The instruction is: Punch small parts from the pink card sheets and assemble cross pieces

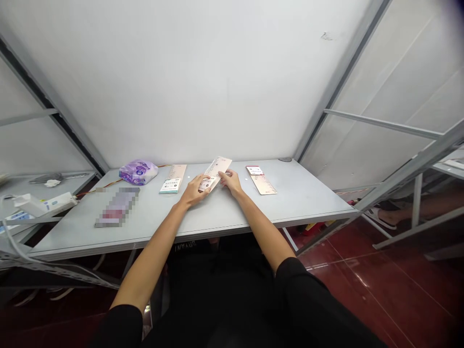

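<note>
Both hands meet at the middle of a grey table (297, 203). A long pale pink packet (216, 173) with a printed label is lifted at its far end. My left hand (195, 189) pinches its near end, thumb on top. My right hand (229, 181) grips its right edge with curled fingers. A similar pink packet (174, 179) with a green and white label lies flat to the left. Another pink packet (261, 180) with a red and white label lies flat to the right.
A purple tissue pack (138, 171) sits at the back left, with a blurred flat item (116, 207) in front of it. A white power strip (43, 204) and cables lie on the left shelf. White panels and metal frame bars enclose the table. A person's foot (380, 215) shows at right.
</note>
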Demonstrator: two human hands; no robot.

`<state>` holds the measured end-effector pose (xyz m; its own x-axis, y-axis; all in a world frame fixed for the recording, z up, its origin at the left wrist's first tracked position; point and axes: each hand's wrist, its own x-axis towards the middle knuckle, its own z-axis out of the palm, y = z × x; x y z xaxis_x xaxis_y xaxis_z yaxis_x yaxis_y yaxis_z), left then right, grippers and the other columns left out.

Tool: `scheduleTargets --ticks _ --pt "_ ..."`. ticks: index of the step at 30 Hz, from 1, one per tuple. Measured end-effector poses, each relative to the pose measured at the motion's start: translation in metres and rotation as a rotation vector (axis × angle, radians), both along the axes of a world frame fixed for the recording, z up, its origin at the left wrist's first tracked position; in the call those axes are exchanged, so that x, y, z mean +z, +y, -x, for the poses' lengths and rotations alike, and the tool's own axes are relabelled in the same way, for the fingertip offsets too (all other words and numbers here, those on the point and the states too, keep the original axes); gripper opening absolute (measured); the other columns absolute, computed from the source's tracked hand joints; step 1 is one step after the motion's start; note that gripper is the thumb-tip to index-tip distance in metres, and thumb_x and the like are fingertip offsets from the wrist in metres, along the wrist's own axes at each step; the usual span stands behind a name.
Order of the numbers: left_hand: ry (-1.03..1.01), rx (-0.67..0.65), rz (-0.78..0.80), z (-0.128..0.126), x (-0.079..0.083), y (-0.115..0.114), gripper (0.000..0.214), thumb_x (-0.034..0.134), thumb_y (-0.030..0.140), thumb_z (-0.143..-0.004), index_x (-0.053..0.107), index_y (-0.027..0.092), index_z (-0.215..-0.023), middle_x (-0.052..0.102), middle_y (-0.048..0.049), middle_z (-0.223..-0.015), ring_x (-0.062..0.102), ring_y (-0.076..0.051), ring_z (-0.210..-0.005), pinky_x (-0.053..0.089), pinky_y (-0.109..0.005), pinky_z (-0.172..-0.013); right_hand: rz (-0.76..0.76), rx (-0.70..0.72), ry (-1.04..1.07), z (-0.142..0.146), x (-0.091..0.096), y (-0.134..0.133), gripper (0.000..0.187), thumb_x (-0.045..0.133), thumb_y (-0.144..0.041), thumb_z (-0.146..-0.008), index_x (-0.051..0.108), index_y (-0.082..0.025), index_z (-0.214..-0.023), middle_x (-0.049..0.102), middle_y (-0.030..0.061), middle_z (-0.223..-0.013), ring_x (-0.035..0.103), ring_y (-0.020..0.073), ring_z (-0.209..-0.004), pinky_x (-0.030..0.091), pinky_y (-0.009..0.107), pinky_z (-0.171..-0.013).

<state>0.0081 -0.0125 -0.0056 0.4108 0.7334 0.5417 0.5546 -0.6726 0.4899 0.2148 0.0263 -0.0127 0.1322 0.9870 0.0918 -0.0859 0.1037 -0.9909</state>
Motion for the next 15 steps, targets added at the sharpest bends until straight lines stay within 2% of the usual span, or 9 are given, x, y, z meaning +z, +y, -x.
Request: scheduleTargets --ticks 4,7,12,15 --pt "0.000 0.007 -0.003 0.001 0.000 0.001 0.049 0.059 0.039 -0.087 0.060 0.020 -0.132 0.057 -0.0127 -0.147 0.047 -0.029 -0.143 0.038 -0.045 -0.119 0.045 -0.066 0.091 -0.003 0.004 -0.002 0.014 0.070 -0.026 -0.084 0.062 -0.018 -0.091 0.066 -0.0002 -0.073 0.061 0.0102 -0.052 0.046 0.019 -0.046" --pt "-0.002 0.051 0.004 0.002 0.000 0.002 0.049 0.059 0.041 -0.086 0.060 0.023 -0.131 0.057 -0.0109 -0.147 0.046 -0.029 -0.144 0.038 -0.045 -0.120 0.028 -0.127 0.083 -0.006 0.004 -0.001 0.009 0.065 -0.023 -0.085 0.064 -0.018 -0.093 0.067 0.0005 -0.079 0.064 0.0101 -0.055 0.048 0.018 -0.047" --pt "-0.002 0.103 0.014 0.002 0.000 0.001 0.048 0.060 0.041 -0.087 0.061 0.022 -0.131 0.057 -0.0112 -0.147 0.048 -0.029 -0.142 0.038 -0.043 -0.119 -0.025 -0.211 0.067 -0.013 0.003 -0.001 0.015 0.062 -0.020 -0.081 0.068 -0.017 -0.095 0.069 0.0015 -0.080 0.067 0.0113 -0.060 0.051 0.018 -0.049" --pt "-0.030 0.182 0.025 0.002 0.000 0.002 0.045 0.059 0.039 -0.088 0.061 0.023 -0.130 0.060 -0.0097 -0.143 0.054 -0.029 -0.135 0.042 -0.043 -0.115 -0.040 -0.262 0.080 -0.017 0.005 -0.002 0.020 0.060 -0.017 -0.079 0.068 -0.017 -0.097 0.071 0.0023 -0.081 0.069 0.0120 -0.064 0.051 0.018 -0.049"
